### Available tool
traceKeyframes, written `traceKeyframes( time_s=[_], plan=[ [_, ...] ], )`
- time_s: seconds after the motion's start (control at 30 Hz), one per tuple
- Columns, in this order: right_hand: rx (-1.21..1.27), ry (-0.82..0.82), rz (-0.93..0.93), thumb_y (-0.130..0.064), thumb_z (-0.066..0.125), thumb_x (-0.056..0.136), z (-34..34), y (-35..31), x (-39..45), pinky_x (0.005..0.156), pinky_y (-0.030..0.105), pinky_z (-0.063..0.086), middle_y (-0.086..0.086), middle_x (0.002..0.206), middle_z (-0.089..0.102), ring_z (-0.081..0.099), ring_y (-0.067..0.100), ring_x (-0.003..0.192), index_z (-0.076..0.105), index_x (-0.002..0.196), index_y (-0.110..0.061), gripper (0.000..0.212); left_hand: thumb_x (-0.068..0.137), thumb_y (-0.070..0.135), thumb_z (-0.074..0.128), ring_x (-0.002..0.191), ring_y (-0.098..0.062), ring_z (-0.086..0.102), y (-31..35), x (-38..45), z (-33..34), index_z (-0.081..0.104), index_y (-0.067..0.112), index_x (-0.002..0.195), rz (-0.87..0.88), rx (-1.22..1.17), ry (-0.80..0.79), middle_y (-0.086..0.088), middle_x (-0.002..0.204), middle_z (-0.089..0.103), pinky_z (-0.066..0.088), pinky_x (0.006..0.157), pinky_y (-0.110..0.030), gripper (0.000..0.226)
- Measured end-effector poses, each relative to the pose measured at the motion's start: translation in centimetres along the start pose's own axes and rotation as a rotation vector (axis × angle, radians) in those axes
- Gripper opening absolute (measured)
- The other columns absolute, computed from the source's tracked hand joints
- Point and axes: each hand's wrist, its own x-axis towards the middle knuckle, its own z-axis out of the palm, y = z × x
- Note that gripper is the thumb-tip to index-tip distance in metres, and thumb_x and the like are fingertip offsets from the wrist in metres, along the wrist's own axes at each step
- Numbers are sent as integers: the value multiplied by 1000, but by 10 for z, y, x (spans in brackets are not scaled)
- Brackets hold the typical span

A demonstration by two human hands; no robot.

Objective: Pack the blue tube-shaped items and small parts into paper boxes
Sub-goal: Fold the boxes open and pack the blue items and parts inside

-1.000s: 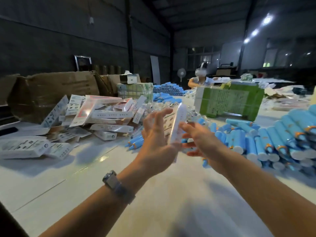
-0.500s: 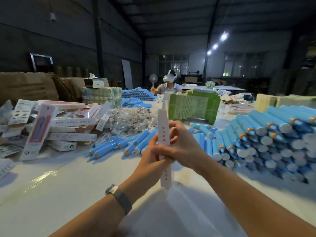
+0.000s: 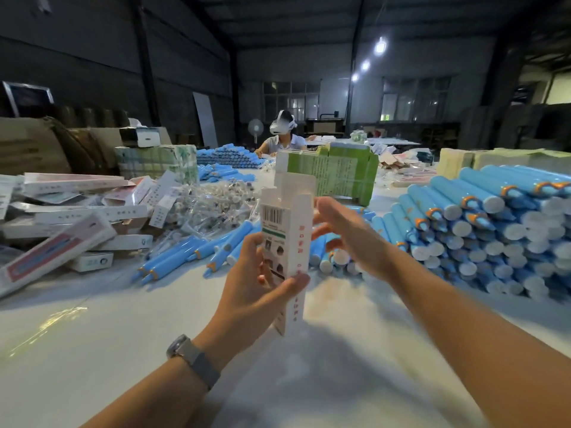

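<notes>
Finished paper boxes lie heaped at the desk's left, out of the way, with bagged small parts and loose blue tubes within reach. The left hand pinches an upright carton mid-length, its top flaps open, probably for loading. The right hand, fingers spread and blurred, hovers beside it, before the stacked tubes.

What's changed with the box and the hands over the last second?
The flat paper box has been opened out into a tube shape with its top flaps up. The left hand now grips it alone, upright above the table. The right hand has let go and hangs open beside it. The stack of blue tubes and the pile of boxes lie untouched.
</notes>
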Motion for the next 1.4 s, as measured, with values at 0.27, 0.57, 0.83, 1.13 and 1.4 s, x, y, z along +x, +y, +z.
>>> traceKeyframes(
  time_s=[0.27, 0.57, 0.83, 1.13, 1.4],
  plan=[
    [-1115, 221, 307, -45, 58, 90, -7, 35, 4, 94, 37, 42, 1, 123, 47, 47, 27, 122, 67, 108, -31, 24, 67, 21, 90, 89, 3, 67, -2, 3, 4, 34, 58, 100, 61, 215, 270, 25, 104, 64, 51, 64, -9, 74],
    [-1073, 226, 415, -23, 60, 84, -13, 24, 0, 77, 38, 39, 9, 124, 50, 53, 35, 114, 37, 121, -19, 43, 80, 18, 80, 98, 2, 65, 2, 2, 2, 42, 39, 134, 80, 296, 174, 25, 114, 64, 51, 72, -9, 69],
    [-499, 432, 335, -51, 42, 97, -11, 4, 8, 76, 38, 39, 1, 94, 58, 53, 28, 92, 51, 108, -20, 34, 93, 52, 45, 108, 5, 60, 11, 3, -5, 41, 48, 128, 104, 235, 153, 23, 122, 61, 47, 81, -8, 35],
    [345, 433, -272, -32, 54, 94, 9, -70, -5, 71, 28, 46, -10, 73, 59, 54, 5, 69, 72, 90, -31, 18, 98, 49, 32, 96, -5, 62, 9, 5, -10, 45, 35, 112, 69, 183, 177, 19, 111, 64, 51, 71, -13, 24],
    [363, 444, -585, 5, 59, 89, 13, -88, -12, 68, 39, 59, 3, 101, 60, 66, 31, 88, 25, 142, -44, 80, 98, 36, 38, 102, -12, 60, 10, 2, -7, 42, 35, 113, 110, 252, 124, 4, 114, 61, 51, 81, -22, 15]
  ],
)
